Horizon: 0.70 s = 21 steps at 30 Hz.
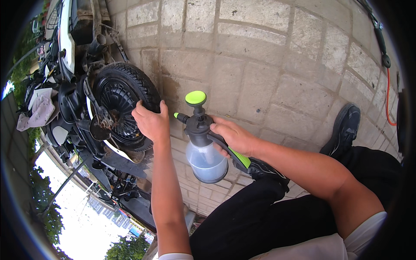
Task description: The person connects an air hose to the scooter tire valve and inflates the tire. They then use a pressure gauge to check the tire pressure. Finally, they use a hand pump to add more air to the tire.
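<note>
My right hand (234,137) is wrapped round the handle of a pump spray bottle (208,162). The bottle has a clear body part full of liquid, a black head, a bright green pump knob (196,97) on top and a green-tipped nozzle pointing left at the wheel. To its left, my left hand (151,123) grips the tyre (143,86) of a scooter wheel. Its thumb lies by the tread and its fingers reach over the sidewall, where the fingertips are partly hidden. The wheel's black finned rim (115,93) has a rusty, dirty hub (110,119).
Other scooters or motorbikes (121,182) stand along the left, one with a pale cloth (42,110) on it. Stone paving (251,82) is under everything, with a damp patch by the tyre. An orange hose (388,97) runs at far right. My shoe (346,128) is planted at right.
</note>
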Motion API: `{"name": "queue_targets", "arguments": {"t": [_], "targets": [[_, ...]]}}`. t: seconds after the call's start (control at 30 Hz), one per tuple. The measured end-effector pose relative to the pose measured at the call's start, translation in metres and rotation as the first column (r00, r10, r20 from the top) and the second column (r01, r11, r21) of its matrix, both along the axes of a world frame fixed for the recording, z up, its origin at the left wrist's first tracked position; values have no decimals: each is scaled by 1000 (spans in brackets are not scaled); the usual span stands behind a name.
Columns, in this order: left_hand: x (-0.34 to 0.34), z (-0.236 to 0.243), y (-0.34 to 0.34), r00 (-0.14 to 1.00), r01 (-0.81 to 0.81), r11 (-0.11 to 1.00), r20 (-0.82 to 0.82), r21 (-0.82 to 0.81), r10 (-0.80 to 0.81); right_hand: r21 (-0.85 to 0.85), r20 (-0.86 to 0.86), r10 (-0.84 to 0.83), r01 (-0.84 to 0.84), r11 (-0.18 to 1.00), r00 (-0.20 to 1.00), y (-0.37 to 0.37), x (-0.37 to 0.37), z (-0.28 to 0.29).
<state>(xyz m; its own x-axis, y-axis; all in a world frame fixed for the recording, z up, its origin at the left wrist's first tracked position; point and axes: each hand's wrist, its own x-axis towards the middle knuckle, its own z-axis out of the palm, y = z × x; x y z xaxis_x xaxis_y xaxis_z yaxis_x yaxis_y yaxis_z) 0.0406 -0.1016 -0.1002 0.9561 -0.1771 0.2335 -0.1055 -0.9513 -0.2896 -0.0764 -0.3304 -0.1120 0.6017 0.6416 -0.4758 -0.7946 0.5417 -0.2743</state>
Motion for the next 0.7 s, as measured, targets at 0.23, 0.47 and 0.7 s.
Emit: {"name": "queue_targets", "arguments": {"t": [0.23, 0.47, 0.7], "targets": [[-2, 7, 5, 997, 53, 996, -50, -71, -57, -26, 34, 47, -46, 999, 998, -2, -1, 2], [-5, 10, 3, 997, 20, 996, -76, -87, -27, -23, 46, 59, -58, 998, 997, -2, -2, 5], [-1, 4, -2, 991, -113, 989, -84, -93, 105, -27, 44, 68, -67, 997, 997, -3, -2, 6]]}}
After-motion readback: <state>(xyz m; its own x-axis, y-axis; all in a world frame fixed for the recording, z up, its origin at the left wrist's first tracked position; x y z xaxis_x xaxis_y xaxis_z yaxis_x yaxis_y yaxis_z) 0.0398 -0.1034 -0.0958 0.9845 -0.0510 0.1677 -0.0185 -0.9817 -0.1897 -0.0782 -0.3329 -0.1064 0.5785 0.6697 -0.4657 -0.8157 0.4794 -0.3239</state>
